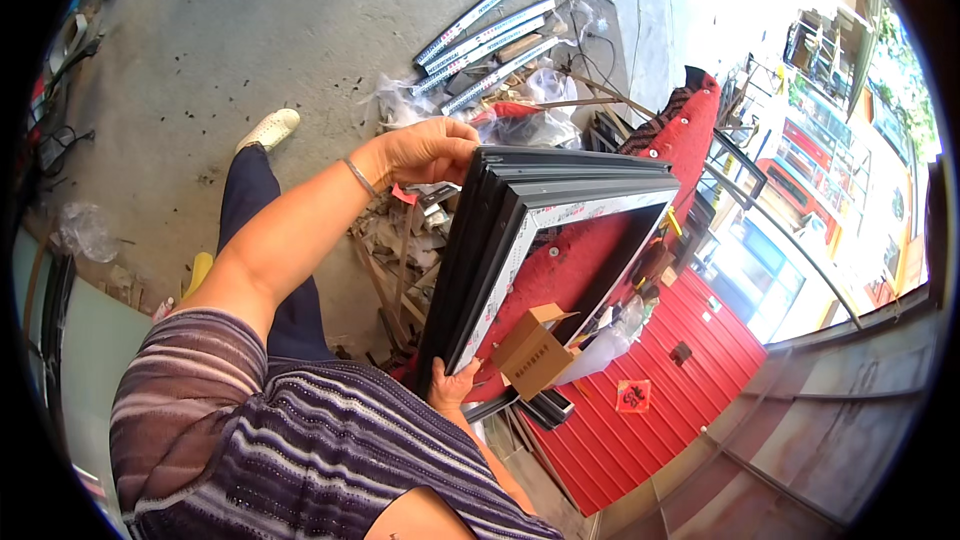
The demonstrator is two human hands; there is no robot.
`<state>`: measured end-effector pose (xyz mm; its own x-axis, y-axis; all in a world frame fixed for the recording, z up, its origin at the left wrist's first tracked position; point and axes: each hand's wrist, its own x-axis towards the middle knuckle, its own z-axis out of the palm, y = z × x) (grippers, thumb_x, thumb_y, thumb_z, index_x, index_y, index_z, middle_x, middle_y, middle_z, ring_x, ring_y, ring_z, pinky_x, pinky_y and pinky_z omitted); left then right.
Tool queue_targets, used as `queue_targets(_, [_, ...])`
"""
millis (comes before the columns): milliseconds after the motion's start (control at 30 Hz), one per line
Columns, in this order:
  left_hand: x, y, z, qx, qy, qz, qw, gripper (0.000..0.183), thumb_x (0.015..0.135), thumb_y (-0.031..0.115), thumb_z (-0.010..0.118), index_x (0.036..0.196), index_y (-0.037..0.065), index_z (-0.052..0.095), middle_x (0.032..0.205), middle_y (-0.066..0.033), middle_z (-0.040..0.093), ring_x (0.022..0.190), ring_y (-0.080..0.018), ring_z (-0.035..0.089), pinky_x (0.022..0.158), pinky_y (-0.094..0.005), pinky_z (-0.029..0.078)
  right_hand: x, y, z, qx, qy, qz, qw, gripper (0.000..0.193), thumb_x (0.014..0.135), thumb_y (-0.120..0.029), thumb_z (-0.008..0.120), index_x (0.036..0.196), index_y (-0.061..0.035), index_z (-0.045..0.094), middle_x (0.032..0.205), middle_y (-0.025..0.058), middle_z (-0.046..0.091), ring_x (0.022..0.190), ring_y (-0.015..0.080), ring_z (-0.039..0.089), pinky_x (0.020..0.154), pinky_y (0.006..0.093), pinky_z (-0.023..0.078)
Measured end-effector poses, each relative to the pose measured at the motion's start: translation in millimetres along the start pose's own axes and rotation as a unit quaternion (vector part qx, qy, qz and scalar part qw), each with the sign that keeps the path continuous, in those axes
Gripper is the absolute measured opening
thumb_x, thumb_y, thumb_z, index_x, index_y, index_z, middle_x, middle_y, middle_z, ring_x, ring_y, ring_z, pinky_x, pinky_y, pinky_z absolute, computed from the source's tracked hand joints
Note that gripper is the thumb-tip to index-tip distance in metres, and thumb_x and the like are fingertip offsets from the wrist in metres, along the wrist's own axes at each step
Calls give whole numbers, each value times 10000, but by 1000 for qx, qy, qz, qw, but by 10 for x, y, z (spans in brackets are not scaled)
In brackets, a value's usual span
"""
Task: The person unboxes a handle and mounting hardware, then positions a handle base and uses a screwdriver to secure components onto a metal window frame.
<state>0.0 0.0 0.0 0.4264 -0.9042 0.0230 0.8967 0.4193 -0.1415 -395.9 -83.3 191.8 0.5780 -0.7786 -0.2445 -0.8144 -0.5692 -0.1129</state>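
Observation:
A stack of dark window frames (pixel 458 240) stands tilted in front of me, with pale printed film along the inner border of the nearest one. My left hand (pixel 430 150), a bracelet at its wrist, is closed at the stack's far left corner, its fingertips bent over the edge. At the near end my right hand (pixel 453 383) grips the lower corner, the thumb lying on the filmed face. The rest of its fingers are hidden behind the frames. Through the opening shows a red surface (pixel 545 275) with pale round spots.
An opened cardboard box (pixel 535 350) sits right of my right hand. Several long wrapped strips (pixel 490 35), plastic film (pixel 550 100) and scraps lie on the concrete floor (pixel 330 30) beyond. Ridged red panelling (pixel 640 420) stands at the right. A clear plastic bag (pixel 88 232) lies far left.

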Motion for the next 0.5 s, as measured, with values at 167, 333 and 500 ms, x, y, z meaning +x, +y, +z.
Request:
queue_targets(167, [-68, 43, 130, 11, 63, 1, 998, 55, 842, 58, 692, 845, 19, 653, 858, -73, 690, 776, -154, 666, 735, -295, 561, -12, 0, -3, -16, -10, -2, 1000, 719, 721, -403, 794, 1226, -31, 442, 940, 239, 614, 866, 435, 615, 766, 456, 487])
queue_targets(333, [-124, 232, 119, 108, 42, -27, 993, 154, 872, 154, 698, 936, 16, 672, 876, -62, 687, 776, -156, 661, 756, -312, 567, -11, 56, 43, -35, 12, -17, 999, 742, 717, -450, 787, 1219, -21, 448, 933, 243, 619, 860, 449, 618, 746, 466, 490])
queue_targets(500, [-106, 345, 120, 160, 22, -48, 986, 215, 855, 188, 723, 963, 5, 693, 871, -71, 687, 749, -150, 658, 715, -287, 570, -4, 72, 55, -17, 12, -20, 1000, 761, 716, -490, 776, 1214, -13, 453, 924, 242, 621, 844, 455, 620, 721, 480, 492])
